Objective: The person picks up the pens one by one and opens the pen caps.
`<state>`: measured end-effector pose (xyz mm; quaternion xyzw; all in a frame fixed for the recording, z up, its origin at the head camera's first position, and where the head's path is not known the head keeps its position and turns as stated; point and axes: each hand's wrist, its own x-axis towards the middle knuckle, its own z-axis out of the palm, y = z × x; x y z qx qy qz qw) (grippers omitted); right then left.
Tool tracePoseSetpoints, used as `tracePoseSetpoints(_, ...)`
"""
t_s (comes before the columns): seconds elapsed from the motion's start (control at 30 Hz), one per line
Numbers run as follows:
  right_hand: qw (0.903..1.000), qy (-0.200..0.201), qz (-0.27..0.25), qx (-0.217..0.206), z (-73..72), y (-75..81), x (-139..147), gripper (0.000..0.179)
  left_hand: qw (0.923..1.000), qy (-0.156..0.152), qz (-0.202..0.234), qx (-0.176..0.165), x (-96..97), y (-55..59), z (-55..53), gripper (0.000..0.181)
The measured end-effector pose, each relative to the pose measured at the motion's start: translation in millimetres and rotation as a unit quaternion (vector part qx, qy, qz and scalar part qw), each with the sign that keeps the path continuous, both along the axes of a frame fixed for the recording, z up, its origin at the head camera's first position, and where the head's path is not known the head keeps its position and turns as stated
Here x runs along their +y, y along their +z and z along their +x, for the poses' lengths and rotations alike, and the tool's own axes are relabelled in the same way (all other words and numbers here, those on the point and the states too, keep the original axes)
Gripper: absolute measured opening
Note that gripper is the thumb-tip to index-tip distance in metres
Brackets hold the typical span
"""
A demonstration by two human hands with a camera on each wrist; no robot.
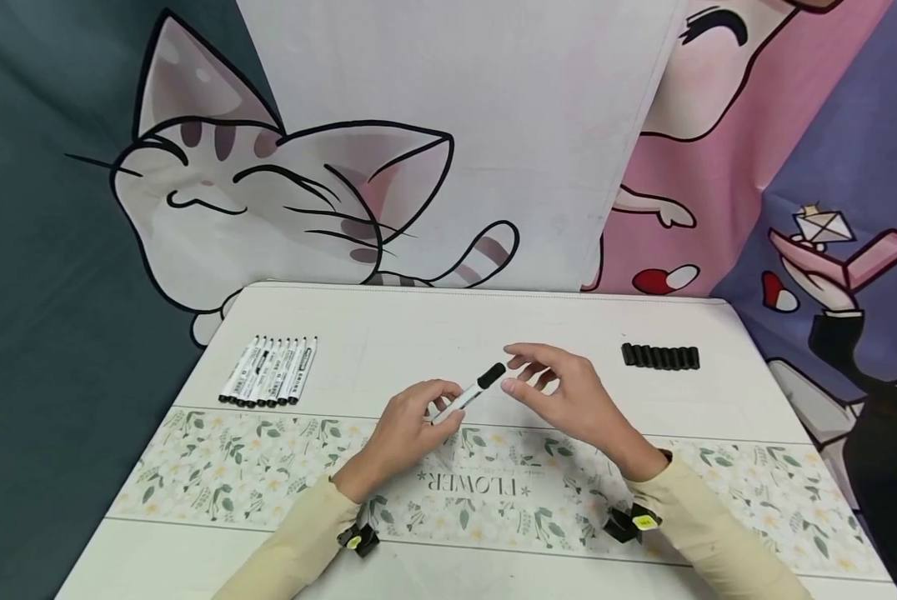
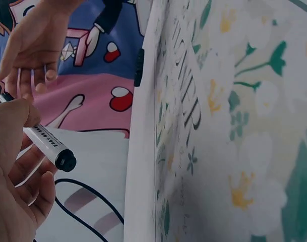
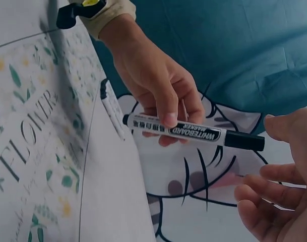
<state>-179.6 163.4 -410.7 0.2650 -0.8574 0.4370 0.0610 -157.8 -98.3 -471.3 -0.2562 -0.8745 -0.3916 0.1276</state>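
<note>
My left hand (image 1: 411, 422) pinches a white whiteboard marker (image 3: 193, 132) between thumb and fingers, above the table's middle. The marker's black cap (image 1: 491, 375) is on and points up toward the right. Just beyond that cap is my right hand (image 1: 564, 398), its fingers spread and loosely bent with nothing between them. In the right wrist view the cap lies close to the right thumb and fingertips, apart from them. The marker's black rear end shows in the left wrist view.
Several uncapped white markers (image 1: 268, 371) lie side by side at the table's left. A row of black caps (image 1: 660, 357) sits at the right. A floral strip (image 1: 268, 467) crosses the white table (image 1: 448, 321). Printed cat fabric (image 1: 448, 83) hangs behind it.
</note>
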Motion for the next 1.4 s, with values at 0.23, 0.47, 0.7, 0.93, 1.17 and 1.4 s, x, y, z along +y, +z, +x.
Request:
tracePoseSetpoints(0.23,0.9996,0.024,0.018,-0.003,4.6,3.4,-12,0.044,1.0,-0.005,0.001,0.008,-1.4,-4.6,1.9,0.019)
tracePoseSetpoints(0.47,0.9984,0.036,0.029,0.033,7.3,2.9,-16,0.032,1.0,-0.009,-0.001,-0.003,-0.3,-4.1,4.1,0.018)
tracePoseSetpoints(0.7,0.997,0.031,0.036,0.062,7.9,5.0,-18,0.026,0.9998,-0.021,0.005,0.004,0.7,-2.4,5.7,0.019)
tracePoseSetpoints(0.93,0.9946,0.014,0.019,0.101,10.5,10.7,-20,0.023,0.9988,-0.024,0.014,0.042,7.1,2.8,5.1,0.032)
tracePoseSetpoints(1.17,0.9917,0.012,-0.02,0.126,13.7,14.3,-24,0.023,0.9977,-0.021,0.035,0.055,9.9,14.0,6.0,0.025)
tracePoseSetpoints(1.4,0.9911,0.036,-0.024,0.126,15.3,12.3,-24,0.021,0.9968,-0.034,0.051,0.052,4.9,14.3,8.1,0.025)
